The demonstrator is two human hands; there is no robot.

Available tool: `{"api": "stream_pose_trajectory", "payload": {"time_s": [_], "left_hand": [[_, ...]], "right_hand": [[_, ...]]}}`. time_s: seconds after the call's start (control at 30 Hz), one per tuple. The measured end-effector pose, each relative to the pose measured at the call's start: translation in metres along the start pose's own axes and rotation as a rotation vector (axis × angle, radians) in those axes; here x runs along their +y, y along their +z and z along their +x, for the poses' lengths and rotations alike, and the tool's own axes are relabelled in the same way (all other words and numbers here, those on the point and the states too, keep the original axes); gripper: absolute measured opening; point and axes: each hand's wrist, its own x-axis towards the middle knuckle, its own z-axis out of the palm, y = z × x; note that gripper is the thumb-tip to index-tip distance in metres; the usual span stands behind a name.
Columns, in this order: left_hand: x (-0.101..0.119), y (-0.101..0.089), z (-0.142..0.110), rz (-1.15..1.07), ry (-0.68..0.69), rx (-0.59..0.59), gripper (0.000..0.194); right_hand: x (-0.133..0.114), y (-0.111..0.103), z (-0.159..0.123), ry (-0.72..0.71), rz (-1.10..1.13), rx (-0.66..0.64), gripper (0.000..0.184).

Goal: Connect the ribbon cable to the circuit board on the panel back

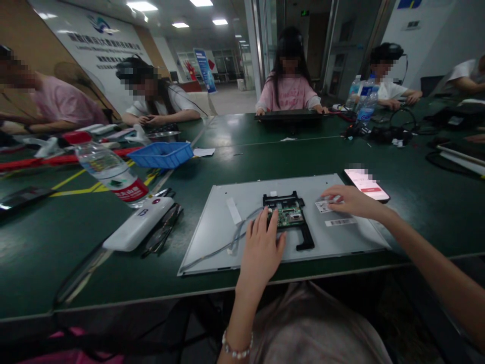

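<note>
A large flat grey-white panel [359,237] lies on the table, its near edge close to the table's front edge. Attached at its middle is a black plastic bracket [307,237] around a green circuit board [293,217]. The fingertips of my left hand [261,247] rest at the left side of the board, by the end of a grey cable [212,252]; the fingers are stretched out. Over a printed label [322,207] hovers or rests my right hand [354,199], fingers apart and slightly bent. Below it sits a barcode label [341,222]. A white strip [234,211] lies further left.
A phone [367,184] with a lit screen lies beyond the panel's right corner. To the left are a white power bank [138,225], folded glasses [164,230], a tilted-looking water bottle [113,174] and a blue tray [162,155]. Several people sit around the table.
</note>
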Motion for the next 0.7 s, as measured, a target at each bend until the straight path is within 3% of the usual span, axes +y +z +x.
{"api": "stream_pose_trajectory", "payload": {"time_s": [0.23,0.5,0.7], "left_hand": [[0.0,-0.002,0.001,-0.015,-0.001,-0.03,0.05],[0.0,-0.002,0.001,-0.026,-0.001,-0.033,0.05],[0.0,-0.002,0.001,-0.025,0.0,-0.015,0.049]], "right_hand": [[0.002,0.002,0.0,0.072,0.035,-0.003,0.029],[-0.013,0.006,-0.003,0.103,0.117,-0.029,0.029],[-0.004,0.008,-0.007,0.064,0.013,0.093,0.025]]}}
